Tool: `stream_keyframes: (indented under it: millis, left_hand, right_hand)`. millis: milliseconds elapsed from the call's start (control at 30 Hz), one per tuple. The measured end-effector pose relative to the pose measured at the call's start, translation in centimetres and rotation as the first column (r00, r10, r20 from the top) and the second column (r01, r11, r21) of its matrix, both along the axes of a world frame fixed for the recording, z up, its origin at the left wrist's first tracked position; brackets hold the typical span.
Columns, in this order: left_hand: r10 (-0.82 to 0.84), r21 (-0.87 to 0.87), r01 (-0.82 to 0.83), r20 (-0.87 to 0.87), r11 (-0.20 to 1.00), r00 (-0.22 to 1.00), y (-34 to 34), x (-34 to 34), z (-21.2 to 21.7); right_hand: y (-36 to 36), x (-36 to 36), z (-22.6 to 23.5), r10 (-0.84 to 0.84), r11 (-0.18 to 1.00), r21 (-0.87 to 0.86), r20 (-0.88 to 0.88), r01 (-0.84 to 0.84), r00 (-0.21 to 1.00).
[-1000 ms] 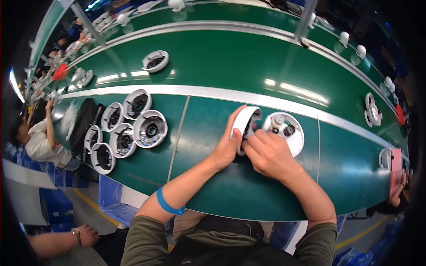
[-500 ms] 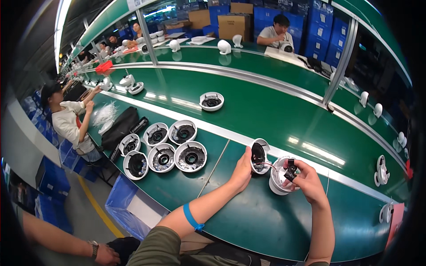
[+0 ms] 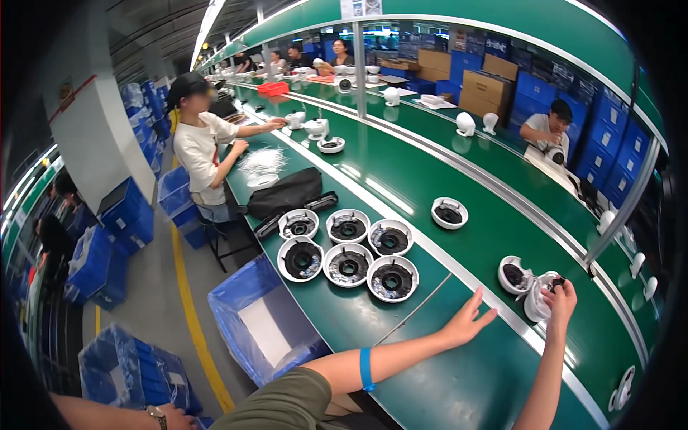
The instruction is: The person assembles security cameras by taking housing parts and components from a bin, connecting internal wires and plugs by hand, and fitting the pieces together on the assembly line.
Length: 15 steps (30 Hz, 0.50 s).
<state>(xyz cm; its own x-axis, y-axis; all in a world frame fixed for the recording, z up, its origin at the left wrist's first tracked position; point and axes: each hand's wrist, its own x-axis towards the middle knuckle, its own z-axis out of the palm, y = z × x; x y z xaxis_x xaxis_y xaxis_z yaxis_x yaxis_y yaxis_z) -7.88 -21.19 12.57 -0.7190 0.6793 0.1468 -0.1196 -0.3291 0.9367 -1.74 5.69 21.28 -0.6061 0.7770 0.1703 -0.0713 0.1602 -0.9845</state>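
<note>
On the green belt, beyond its metal edge, sits a white round cover with a black inside [image 3: 513, 275]. Touching its right side is a white cup-shaped housing [image 3: 536, 302]. My right hand [image 3: 562, 304] has its fingers closed around a small black part [image 3: 557, 284] at the top of that housing. My left hand [image 3: 469, 319] is empty, fingers spread, over the near edge of the belt. Left of it on the table, several white round covers with black insides [image 3: 393, 278] lie open side up in two rows.
A black bag [image 3: 285, 192] and white ties [image 3: 264, 163] lie further along the table. A single white cover [image 3: 449, 213] rests on the belt. Below the table edge stands a blue lined bin [image 3: 261, 322]. A co-worker [image 3: 204, 150] handles white parts at the left; another forearm [image 3: 107, 414] shows bottom left.
The cover and the housing have moved from over the table onto the belt. My left hand has let go of the cover and opened. The view has swung left.
</note>
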Motion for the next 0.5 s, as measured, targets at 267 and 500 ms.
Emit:
stream_keyframes:
  millis: [267,500]
  left_hand:
    - [0.05,-0.105,-0.078,-0.246,0.991,0.968,-4.5,0.1,1.3]
    - [0.012,-0.118,-0.057,-0.354,0.991,0.935,-7.9,-0.3,1.7]
  right_hand:
    - [6.4,-0.1,-3.5,-0.033,0.999,-0.036,-0.114,0.029,0.993]
    - [-3.8,11.2,0.6,-0.049,0.956,0.294,0.178,-0.006,0.983]
